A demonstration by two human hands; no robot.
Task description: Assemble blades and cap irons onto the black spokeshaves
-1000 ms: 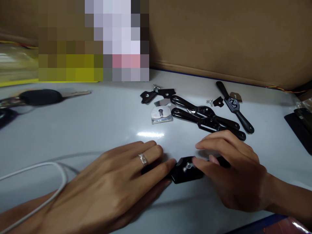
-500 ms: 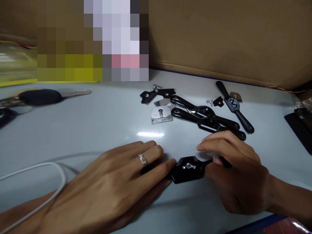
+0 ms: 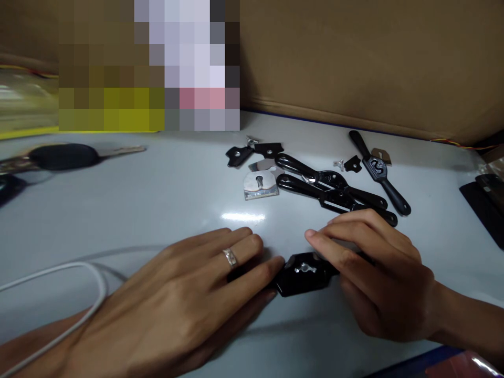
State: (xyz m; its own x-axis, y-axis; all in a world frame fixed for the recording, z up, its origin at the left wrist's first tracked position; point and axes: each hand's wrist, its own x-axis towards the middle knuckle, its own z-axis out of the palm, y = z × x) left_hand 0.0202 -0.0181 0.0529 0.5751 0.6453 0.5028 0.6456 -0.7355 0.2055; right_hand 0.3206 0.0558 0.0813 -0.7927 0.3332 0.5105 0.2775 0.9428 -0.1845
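A black spokeshave (image 3: 291,287) lies near the front of the table, a silver wing screw (image 3: 305,268) at the middle of its body. My left hand (image 3: 185,294) is closed around its left handle, fingers pointing right, a ring on one finger. Over the right handle hovers my right hand (image 3: 384,281), fingers stretched out and apart; its thumb is hidden. Behind them lie two glossy black spokeshave bodies (image 3: 301,188), side by side. Silver blades (image 3: 260,186) and black cap plates (image 3: 269,150) rest to their left.
Farther right lies another black spokeshave body (image 3: 380,169), near a small cap plate (image 3: 353,164) and a blade (image 3: 381,155). A car key (image 3: 65,157) sits at the left. A white cable (image 3: 92,265) crosses my left forearm. A dark phone-like object (image 3: 490,189) is at the right edge.
My right hand's index finger has stretched out leftward, toward the spokeshave's body, and the thumb has dropped out of sight. The left hand and the spokeshave stay put.
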